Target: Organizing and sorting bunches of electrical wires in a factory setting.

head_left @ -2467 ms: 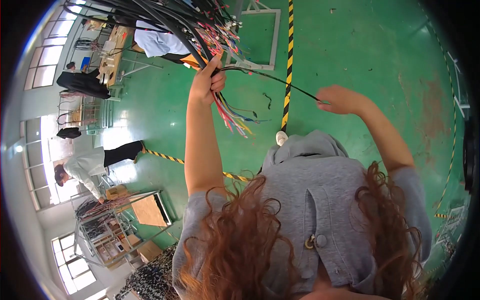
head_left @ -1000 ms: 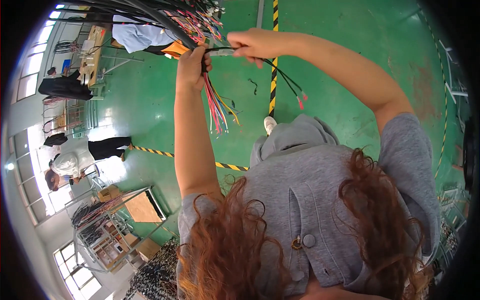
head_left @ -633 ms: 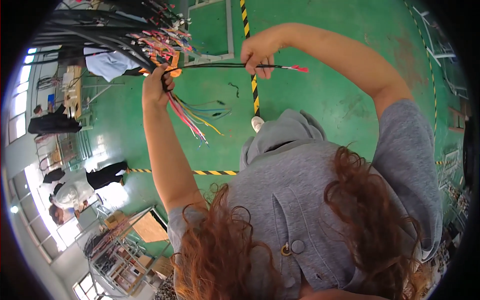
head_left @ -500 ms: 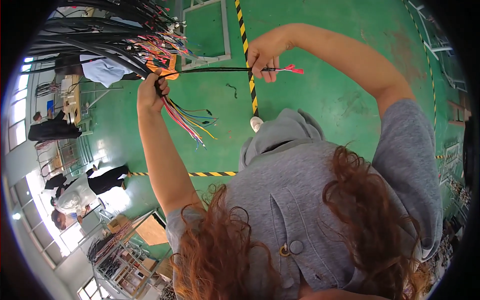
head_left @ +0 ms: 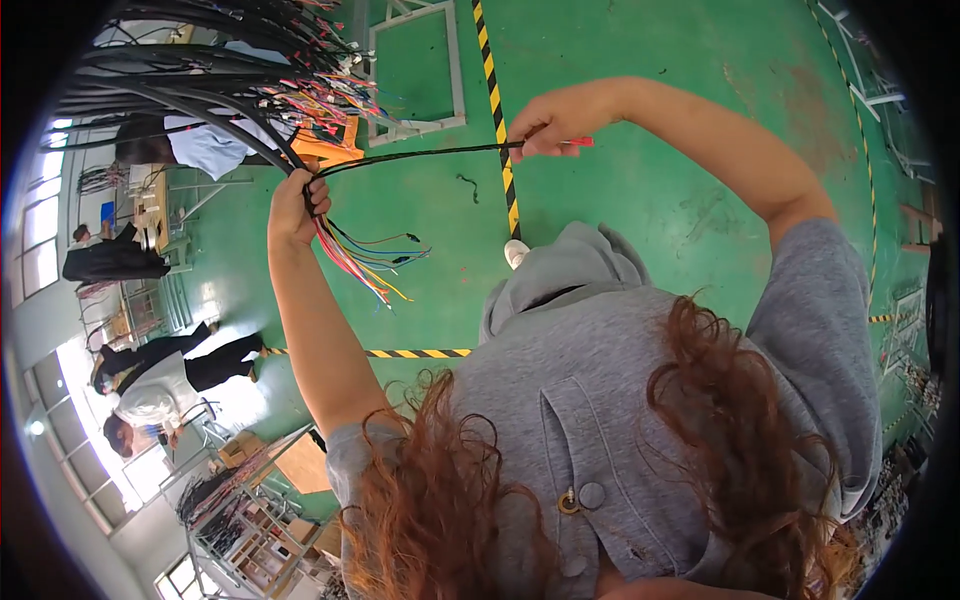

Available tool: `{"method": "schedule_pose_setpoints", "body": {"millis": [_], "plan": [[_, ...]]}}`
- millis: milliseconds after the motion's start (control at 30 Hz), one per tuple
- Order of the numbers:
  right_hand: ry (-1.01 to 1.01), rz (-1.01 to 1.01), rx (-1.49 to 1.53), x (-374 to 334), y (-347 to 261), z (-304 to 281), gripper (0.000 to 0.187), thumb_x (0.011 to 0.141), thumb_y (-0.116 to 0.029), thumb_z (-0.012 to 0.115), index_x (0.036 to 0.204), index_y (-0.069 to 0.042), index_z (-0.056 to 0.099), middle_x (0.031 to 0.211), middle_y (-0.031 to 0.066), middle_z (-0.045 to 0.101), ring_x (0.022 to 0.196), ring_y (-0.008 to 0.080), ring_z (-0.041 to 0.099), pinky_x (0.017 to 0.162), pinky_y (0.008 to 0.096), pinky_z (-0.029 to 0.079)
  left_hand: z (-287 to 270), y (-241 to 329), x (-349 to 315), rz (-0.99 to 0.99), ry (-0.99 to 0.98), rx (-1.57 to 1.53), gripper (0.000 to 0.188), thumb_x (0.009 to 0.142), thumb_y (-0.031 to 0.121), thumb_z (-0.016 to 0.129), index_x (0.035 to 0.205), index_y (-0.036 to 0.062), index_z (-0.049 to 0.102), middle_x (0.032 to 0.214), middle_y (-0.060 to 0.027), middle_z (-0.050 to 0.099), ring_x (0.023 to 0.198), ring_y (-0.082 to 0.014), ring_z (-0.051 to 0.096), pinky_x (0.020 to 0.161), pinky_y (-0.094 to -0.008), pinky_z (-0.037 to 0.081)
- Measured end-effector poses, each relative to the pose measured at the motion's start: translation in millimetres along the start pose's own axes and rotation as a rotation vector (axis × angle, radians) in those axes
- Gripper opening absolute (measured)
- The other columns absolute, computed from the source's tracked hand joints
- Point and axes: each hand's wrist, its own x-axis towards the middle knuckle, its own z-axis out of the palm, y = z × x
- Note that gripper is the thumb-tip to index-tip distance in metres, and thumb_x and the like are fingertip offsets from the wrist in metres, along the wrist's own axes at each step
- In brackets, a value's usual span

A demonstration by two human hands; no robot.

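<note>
My left hand (head_left: 297, 205) is closed around a bundle of black cables (head_left: 262, 140). Below that fist, loose colored wires (head_left: 362, 268) in red, yellow, blue and white fan out, a few with small black ends. A thin black cable (head_left: 430, 154) branches off at the fist and runs rightward to my right hand (head_left: 556, 122), whose fingers are wrapped around its far part. Just past those fingers a red connector end (head_left: 582, 142) pokes out; the wire inside the grip is hidden.
Many more black cables (head_left: 190, 60) hang at the upper left, tipped with colored wires. An orange object (head_left: 335, 143) and a grey metal frame (head_left: 462, 70) stand behind. Black-yellow tape (head_left: 495, 90) crosses the green floor (head_left: 640, 190). Several people (head_left: 150, 405) are at the far left.
My right hand has come a little nearer and to the right, covering more of the red ends. My left hand has dipped slightly, and the loose wires swing left.
</note>
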Motion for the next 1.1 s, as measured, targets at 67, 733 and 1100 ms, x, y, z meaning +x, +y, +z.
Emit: {"method": "schedule_pose_setpoints", "body": {"millis": [67,733,1100], "plan": [[-0.061,-0.069,0.223,1,-5,0,0.017,0.085,-0.016,0.048,0.094,-0.002,0.051,0.068,0.0073,0.057,0.056,0.0174,0.061,0.043,0.0263,0.043,-4,7,-4,-0.008,-0.019,-0.004,0.013,0.077,0.008,0.045,0.089,0.0029,0.049,0.061,0.0007,0.036,0.05,-0.0086,0.035,0.041,-0.0208,0.027],[-0.099,0.074,0.467,-2,-25,-10,0.022,0.088,-0.024,0.046,0.084,-0.003,0.045,0.071,0.0127,0.061,0.061,0.0213,0.064,0.055,0.0292,0.053,-15,18,-20,-0.033,-0.202,-0.116,0.014,0.078,0.007,0.044,0.089,0.002,0.05,0.061,0.0014,0.036,0.052,-0.008,0.034,0.043,-0.0198,0.029],[-0.007,0.03,0.377,-6,-33,2,0.024,0.088,-0.02,0.047,0.109,-0.008,0.05,0.057,0.0,0.045,0.043,0.0109,0.041,0.042,0.0236,0.034,-15,18,-21,-0.043,-0.177,-0.101,0.012,0.079,0.007,0.044,0.089,0.0025,0.049,0.062,0.0013,0.036,0.052,-0.0078,0.034,0.042,-0.0192,0.028]]}}
